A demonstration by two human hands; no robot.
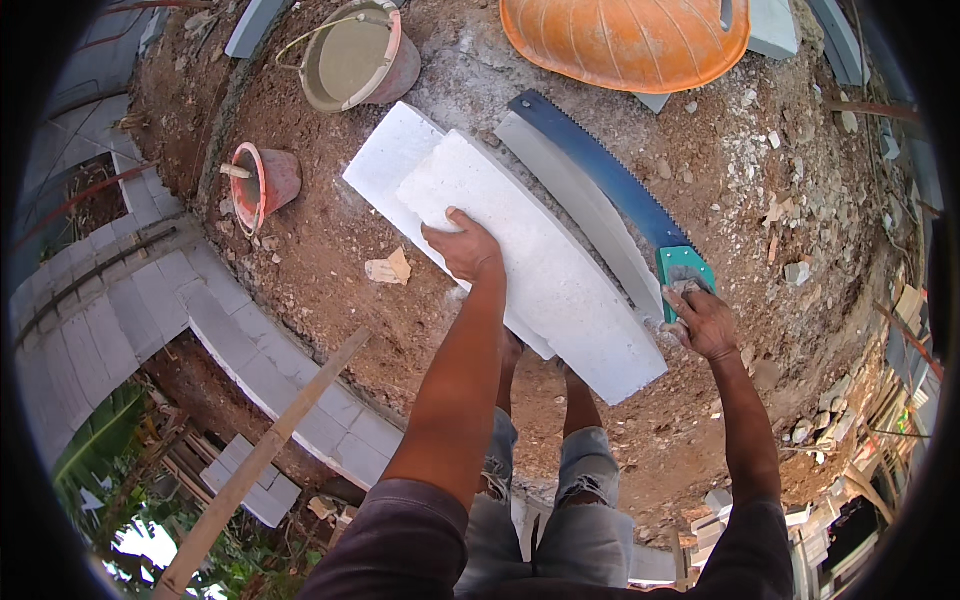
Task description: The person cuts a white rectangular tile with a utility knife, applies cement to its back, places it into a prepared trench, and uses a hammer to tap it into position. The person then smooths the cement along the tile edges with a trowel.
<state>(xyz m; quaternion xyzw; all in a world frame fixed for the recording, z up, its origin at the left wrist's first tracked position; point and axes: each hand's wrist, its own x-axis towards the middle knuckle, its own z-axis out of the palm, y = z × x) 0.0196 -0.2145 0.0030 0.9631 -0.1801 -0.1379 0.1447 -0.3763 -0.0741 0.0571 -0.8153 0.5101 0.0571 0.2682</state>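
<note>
A long white lightweight concrete block (545, 265) lies slantwise in front of me, on top of another white block (385, 150) that shows past its far left end. My left hand (465, 245) rests on the upper block's left edge, fingers spread on its face. In my right hand (705, 318) is the green handle of a hand saw (610, 172). The saw's dark blue toothed blade points away to the far left, alongside a greyish slab (580, 205) on the ground to the right of the block. The blade appears apart from the white block.
A bucket of grey mortar (352, 60) and a smaller red bucket (268, 185) stand at the left. An orange tub (630, 40) sits at the far side. A wooden pole (265, 455) slants across the lower left, before a low block wall (245, 345). Rubble (797, 272) litters the right.
</note>
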